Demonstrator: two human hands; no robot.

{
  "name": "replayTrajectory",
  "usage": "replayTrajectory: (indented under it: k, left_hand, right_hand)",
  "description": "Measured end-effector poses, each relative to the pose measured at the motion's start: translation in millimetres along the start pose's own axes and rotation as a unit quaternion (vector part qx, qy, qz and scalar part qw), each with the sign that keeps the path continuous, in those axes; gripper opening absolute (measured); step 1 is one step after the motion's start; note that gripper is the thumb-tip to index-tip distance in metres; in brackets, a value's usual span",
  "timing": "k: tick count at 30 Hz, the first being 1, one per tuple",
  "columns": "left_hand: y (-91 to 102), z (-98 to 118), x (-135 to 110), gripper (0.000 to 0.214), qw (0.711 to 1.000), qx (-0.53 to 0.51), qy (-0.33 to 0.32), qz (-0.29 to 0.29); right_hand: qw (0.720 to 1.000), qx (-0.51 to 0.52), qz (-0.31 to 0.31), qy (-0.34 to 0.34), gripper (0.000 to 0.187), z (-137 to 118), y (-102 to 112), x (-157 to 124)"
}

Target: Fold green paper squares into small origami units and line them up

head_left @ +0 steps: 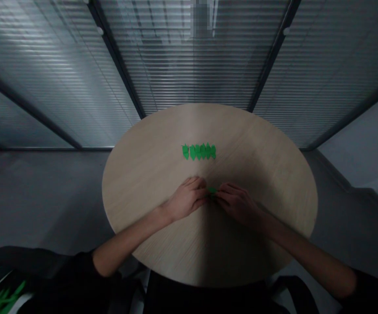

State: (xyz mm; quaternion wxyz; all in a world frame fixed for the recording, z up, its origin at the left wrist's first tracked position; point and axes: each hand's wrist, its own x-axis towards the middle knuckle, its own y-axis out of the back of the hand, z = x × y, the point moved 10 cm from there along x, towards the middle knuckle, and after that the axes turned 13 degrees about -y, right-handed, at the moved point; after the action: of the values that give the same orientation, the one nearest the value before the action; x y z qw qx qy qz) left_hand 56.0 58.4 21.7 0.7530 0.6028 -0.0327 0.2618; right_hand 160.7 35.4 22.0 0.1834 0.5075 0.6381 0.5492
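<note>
Pinching a small green folded-paper piece (212, 190), the left grip (185, 199) and right grip (237, 203) meet near a row of matching pieces (199, 151). It looks light and soft, best held by its edges.

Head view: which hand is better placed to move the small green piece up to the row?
Probably the right hand: the small green piece lies just below the green row's right end, at that hand's fingertips. The left hand sits further from that end.

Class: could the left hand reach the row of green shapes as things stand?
Probably yes: the left hand rests close below the row of green shapes on the tabletop, and nothing stands between them.
</note>
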Motion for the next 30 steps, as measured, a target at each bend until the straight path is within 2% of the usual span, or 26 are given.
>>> replayTrajectory:
  k: [4,18,25,30]
  left_hand:
    - [0.8,0.1,1.5,0.034,1.000,-0.002,-0.021,0.018]
    - [-1.3,3.8,-0.6,0.044,0.998,-0.005,-0.062,0.012]
    - [2.1,-1.1,0.6,0.041,0.997,-0.065,-0.038,0.026]
    - [2.8,-1.3,1.9,0.040,0.997,-0.062,-0.031,0.026]
  right_hand:
    - [1.000,-0.002,0.004,0.000,0.015,1.1,-1.2,-0.9]
    - [1.000,0.011,0.023,0.012,0.022,-2.2,2.1,-2.4]
    - [1.000,0.021,0.022,0.000,0.021,0.5,3.7,-1.9]
    - [0.999,0.032,0.019,-0.011,0.017,2.3,4.4,-0.8]
